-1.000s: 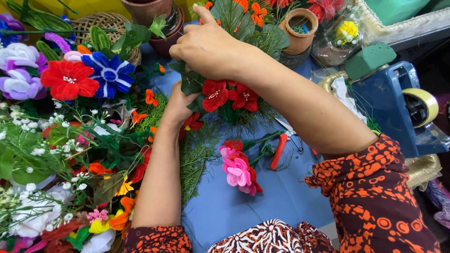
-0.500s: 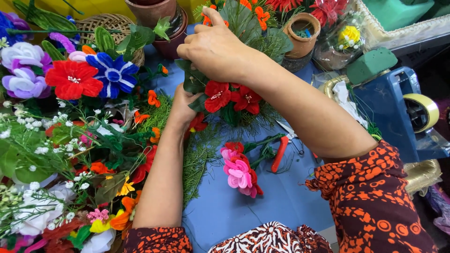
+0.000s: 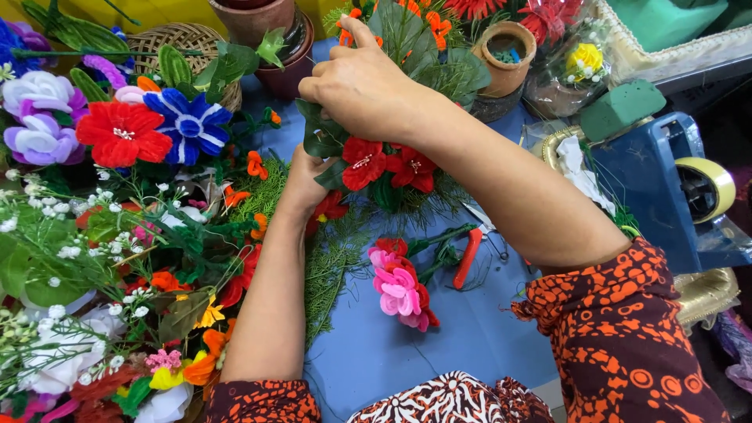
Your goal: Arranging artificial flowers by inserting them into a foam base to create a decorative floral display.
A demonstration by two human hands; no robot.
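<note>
My right hand [image 3: 362,86] is closed around the top of a bunch of artificial flowers, with red blooms [image 3: 382,164] and dark green leaves hanging just below it. My left hand [image 3: 307,178] sits under the bunch, gripping its lower stems; its fingers are mostly hidden by the leaves. Orange flowers and fern-like greenery [image 3: 415,35] rise behind the right hand. On the blue table [image 3: 470,329] lie a pink flower sprig [image 3: 398,286] and orange-handled cutters [image 3: 468,257].
A heap of artificial flowers fills the left side: a red one [image 3: 121,133], a blue one [image 3: 188,121], purple ones [image 3: 35,117] and white sprays. A wicker basket [image 3: 176,39] and clay pots [image 3: 262,19] stand at the back. A blue tape dispenser [image 3: 674,188] stands at the right.
Both hands and the bunch have shifted slightly toward the far side of the table; the right hand's fingers have worked higher into the greenery.
</note>
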